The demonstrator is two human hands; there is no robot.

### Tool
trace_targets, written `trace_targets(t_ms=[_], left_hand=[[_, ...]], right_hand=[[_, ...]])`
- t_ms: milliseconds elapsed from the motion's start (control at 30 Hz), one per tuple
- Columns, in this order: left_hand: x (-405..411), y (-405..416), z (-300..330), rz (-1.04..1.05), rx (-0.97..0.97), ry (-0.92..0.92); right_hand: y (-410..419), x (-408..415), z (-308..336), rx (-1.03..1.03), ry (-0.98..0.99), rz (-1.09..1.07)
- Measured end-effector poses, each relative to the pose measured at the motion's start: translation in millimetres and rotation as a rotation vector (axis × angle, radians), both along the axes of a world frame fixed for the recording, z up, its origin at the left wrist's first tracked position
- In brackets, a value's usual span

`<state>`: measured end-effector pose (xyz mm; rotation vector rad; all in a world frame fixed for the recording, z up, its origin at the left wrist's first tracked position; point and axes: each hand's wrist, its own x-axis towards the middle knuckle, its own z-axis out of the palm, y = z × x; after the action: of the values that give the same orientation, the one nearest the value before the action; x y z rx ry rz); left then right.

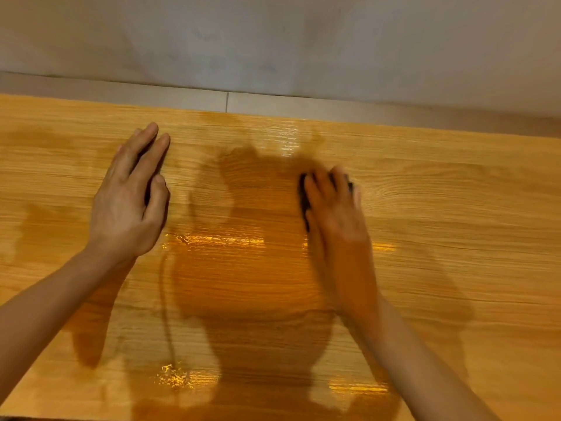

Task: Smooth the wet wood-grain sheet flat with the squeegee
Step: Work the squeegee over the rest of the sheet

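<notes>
The wood-grain sheet (440, 226) covers nearly the whole lower view, with dark wet patches and shiny water streaks in its middle. My left hand (130, 199) lies flat on the sheet at the left, fingers straight and pointing away from me. My right hand (334, 214), blurred by motion, is right of centre and holds a dark squeegee (303, 199) against the wet sheet. Only the squeegee's left edge and a bit by my fingertips show; the rest is hidden under the hand.
Beyond the sheet's far edge runs a strip of pale floor tile (182, 97), then a grey wall (273, 41). A thin curved line of water (165, 314) runs down the sheet near my left forearm.
</notes>
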<state>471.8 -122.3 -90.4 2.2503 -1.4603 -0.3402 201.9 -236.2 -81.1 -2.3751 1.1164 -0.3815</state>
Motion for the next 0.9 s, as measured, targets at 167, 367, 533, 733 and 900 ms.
trace_targets(t_ms=[167,367,533,733,900], left_hand=[[-1.0,-2.1,1.5,0.007,-0.013,0.000],[-0.9,0.3,1.6,0.007,-0.007,-0.002],[-0.4,-0.6,2.7,0.019,0.016,0.000],[3.7,2.1,-0.5,-0.004,0.003,-0.004],[5.7,3.5,-4.1,-0.038,-0.048,0.015]], right_hand=[[-63.5,12.8,-1.0,-0.056,0.042,-0.093],[-40.6,52.8,-5.2,-0.155,0.125,-0.262],[6.2,34.7,-4.6,-0.063,0.034,0.152],[-69.9,55.0,-3.5,-0.007,-0.034,-0.384],[19.0,74.5,-4.1,0.021,-0.102,0.098]])
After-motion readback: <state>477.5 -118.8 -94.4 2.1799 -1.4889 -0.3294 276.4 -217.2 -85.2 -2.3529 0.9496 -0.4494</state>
